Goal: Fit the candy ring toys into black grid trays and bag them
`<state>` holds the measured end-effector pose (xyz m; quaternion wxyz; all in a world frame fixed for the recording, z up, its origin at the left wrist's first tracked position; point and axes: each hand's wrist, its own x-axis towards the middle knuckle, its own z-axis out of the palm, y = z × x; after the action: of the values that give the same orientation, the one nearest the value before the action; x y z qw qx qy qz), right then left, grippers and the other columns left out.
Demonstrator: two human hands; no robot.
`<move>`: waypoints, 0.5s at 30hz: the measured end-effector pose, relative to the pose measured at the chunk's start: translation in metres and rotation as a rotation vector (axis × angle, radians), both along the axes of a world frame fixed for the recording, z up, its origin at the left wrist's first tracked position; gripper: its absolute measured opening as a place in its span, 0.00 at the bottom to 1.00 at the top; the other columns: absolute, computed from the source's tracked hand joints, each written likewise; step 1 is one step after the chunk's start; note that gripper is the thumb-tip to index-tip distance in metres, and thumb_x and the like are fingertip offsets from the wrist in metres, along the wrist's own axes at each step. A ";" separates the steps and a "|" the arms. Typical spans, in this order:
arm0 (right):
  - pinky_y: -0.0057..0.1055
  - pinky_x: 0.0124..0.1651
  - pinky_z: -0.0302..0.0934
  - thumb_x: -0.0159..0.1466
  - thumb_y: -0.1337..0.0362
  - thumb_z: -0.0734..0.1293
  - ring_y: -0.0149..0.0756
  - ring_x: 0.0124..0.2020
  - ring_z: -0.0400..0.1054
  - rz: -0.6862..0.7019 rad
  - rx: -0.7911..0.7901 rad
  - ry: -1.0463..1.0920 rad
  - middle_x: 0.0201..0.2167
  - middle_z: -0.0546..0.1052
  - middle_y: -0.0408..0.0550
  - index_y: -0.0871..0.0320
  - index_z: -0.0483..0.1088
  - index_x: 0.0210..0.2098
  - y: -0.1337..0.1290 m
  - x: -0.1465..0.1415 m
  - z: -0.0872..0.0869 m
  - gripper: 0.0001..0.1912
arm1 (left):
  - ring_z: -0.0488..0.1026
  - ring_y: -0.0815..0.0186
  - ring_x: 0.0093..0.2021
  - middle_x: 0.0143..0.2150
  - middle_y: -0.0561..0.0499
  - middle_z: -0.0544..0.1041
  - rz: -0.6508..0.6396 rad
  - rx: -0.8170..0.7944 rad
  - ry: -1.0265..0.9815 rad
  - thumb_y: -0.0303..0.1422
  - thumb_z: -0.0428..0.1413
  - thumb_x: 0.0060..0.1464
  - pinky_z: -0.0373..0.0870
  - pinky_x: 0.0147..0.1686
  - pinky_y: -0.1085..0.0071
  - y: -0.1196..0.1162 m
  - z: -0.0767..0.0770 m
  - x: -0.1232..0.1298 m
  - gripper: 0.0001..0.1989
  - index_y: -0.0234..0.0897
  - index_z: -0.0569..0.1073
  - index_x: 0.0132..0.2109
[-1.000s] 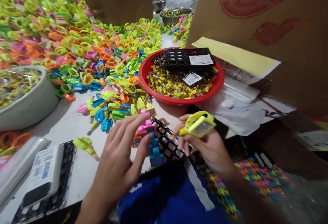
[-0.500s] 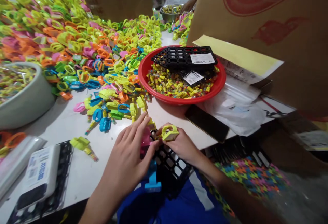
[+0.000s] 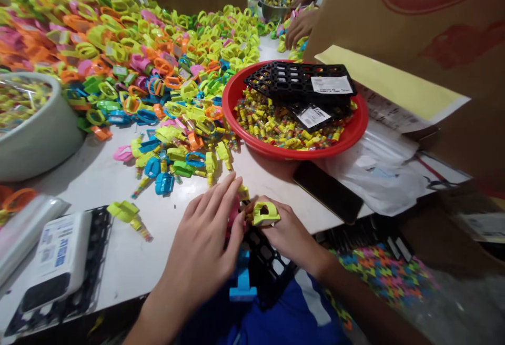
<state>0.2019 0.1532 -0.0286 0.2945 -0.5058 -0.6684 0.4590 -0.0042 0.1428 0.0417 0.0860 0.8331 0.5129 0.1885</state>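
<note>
Yellow plastic clip [image 3: 265,213] pinched in the right hand [image 3: 291,237], just beside a pink plastic piece [image 3: 233,219] clasped by the left hand [image 3: 201,242], above a black plastic grid [image 3: 268,258].

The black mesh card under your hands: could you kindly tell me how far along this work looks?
Two labelled black mesh cards on the red basin look finished. In hand: the left hand rests on a pink clip over another black mesh card; the right hand holds a yellow clip. Left: the heap of coloured plastic clips.

The person's two hands [image 3: 203,240], one red plastic basin [image 3: 300,148], one white bowl [image 3: 43,145], one phone [image 3: 327,191]
</note>
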 end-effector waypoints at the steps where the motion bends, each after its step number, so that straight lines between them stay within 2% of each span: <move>1: 0.34 0.49 0.73 0.67 0.71 0.66 0.42 0.43 0.77 0.014 0.008 -0.019 0.42 0.82 0.45 0.50 0.74 0.45 0.000 0.000 -0.001 0.11 | 0.64 0.61 0.76 0.81 0.47 0.62 -0.002 -0.005 0.000 0.35 0.45 0.78 0.63 0.69 0.59 0.000 0.000 0.000 0.28 0.39 0.54 0.79; 8: 0.37 0.55 0.73 0.63 0.76 0.63 0.43 0.47 0.77 0.120 0.117 -0.176 0.47 0.80 0.50 0.53 0.72 0.49 0.003 -0.005 -0.004 0.19 | 0.66 0.62 0.74 0.78 0.48 0.67 -0.015 0.000 -0.031 0.33 0.47 0.76 0.60 0.70 0.62 -0.001 0.003 0.001 0.28 0.37 0.57 0.78; 12: 0.44 0.62 0.72 0.62 0.77 0.63 0.47 0.54 0.76 0.186 0.172 -0.306 0.52 0.80 0.56 0.56 0.72 0.55 0.006 -0.008 -0.011 0.24 | 0.68 0.59 0.73 0.77 0.45 0.68 -0.012 0.009 -0.028 0.32 0.46 0.75 0.62 0.69 0.60 0.000 0.003 0.002 0.28 0.36 0.58 0.77; 15: 0.50 0.68 0.70 0.65 0.76 0.62 0.50 0.60 0.74 0.240 0.250 -0.323 0.56 0.79 0.61 0.59 0.72 0.59 0.004 -0.007 -0.017 0.24 | 0.68 0.58 0.73 0.77 0.44 0.68 -0.009 0.003 -0.025 0.32 0.46 0.75 0.62 0.69 0.59 -0.001 0.003 0.002 0.28 0.34 0.58 0.77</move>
<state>0.1946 0.1575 -0.0459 0.1872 -0.4490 -0.8139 0.3176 -0.0021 0.1423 0.0449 0.0922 0.8330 0.5079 0.1992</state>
